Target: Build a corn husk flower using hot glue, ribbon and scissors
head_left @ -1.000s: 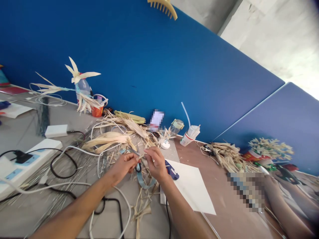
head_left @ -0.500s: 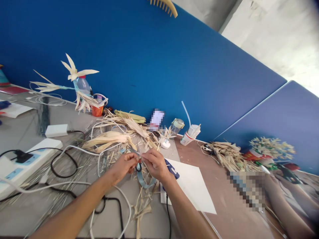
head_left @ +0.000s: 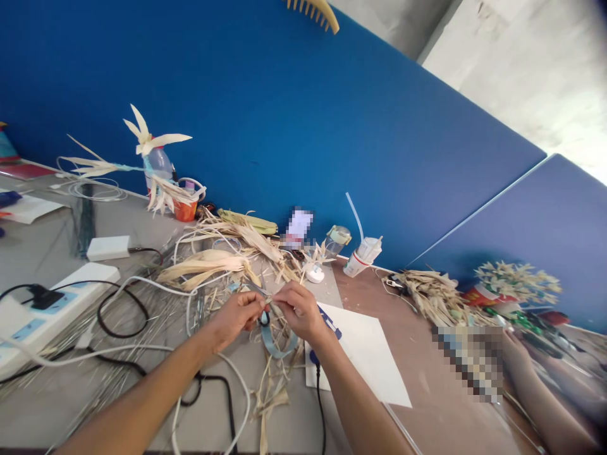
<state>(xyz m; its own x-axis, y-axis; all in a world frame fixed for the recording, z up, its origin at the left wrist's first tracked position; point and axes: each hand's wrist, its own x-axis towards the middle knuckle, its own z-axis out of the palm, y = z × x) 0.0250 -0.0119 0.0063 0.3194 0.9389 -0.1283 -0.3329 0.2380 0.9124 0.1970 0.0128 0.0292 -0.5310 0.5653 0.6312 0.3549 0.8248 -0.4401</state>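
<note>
My left hand (head_left: 234, 320) and my right hand (head_left: 300, 308) meet above the table, each closed in a pinch. Their fingertips nearly touch, and what lies between them is too small to make out. A thin grey pointed piece (head_left: 256, 288) shows just above the fingertips. Under them sits a small black ring (head_left: 264, 318), from which a light blue strip (head_left: 279, 351) curves down and right below my right hand. Whether either hand grips the strip is unclear. Dry corn husks (head_left: 203, 264) lie just beyond my hands.
A white power strip (head_left: 95, 278), cables and thin wires cover the left. White paper (head_left: 365, 354) lies by my right forearm, beside a blue tool (head_left: 331, 321) with a black cord. Husk flowers (head_left: 164, 138) stand by a bottle. Another person's arm (head_left: 540, 379) is at far right.
My right hand has shifted slightly, its fingers turned a little; my left hand is nearly still. The husk flowers by the bottle have moved slightly. The other person's hands at right have moved.
</note>
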